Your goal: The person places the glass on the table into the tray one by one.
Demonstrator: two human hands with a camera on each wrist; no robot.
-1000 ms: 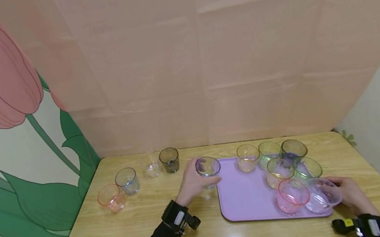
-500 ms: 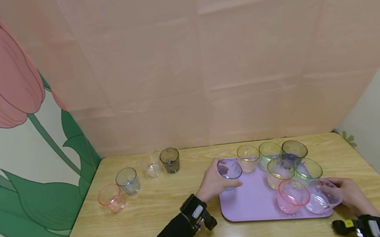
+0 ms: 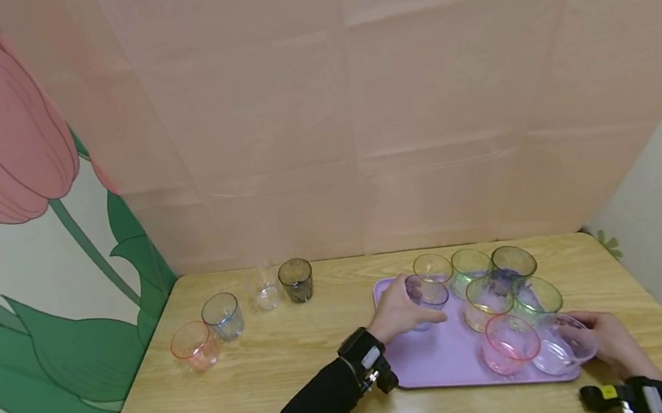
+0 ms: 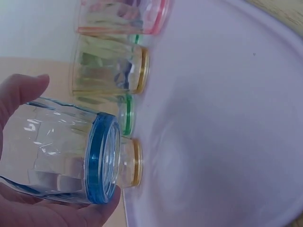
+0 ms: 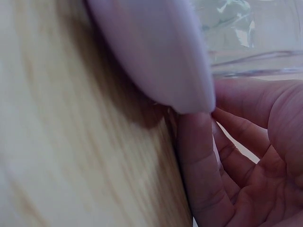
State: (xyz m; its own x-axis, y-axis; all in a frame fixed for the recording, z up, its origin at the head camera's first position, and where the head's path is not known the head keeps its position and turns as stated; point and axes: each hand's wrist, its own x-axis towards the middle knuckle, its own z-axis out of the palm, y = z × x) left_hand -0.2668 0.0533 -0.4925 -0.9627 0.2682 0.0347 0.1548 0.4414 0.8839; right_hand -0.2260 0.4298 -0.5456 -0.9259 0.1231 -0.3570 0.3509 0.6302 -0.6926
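My left hand grips a clear glass tumbler with a blue base, thumb on one side and fingers on the other. The tumbler is over the left part of the lilac tray, its base facing the tray and apparently above it. At the tray's front right corner, my right hand pinches the tray's edge, one finger low by the table in the right wrist view. Beside that hand stands a pale lilac tumbler, with a pink tumbler to its left.
Yellowish, green and dark tumblers stand close together on the tray's back and right. On the wooden table at left are orange, blue, clear and smoky tumblers. A pinkish backdrop rises behind.
My left hand has carried the blue-based tumbler rightward, from the tray's left edge to above the tray near the back yellowish tumbler. The right hand has stayed in place.
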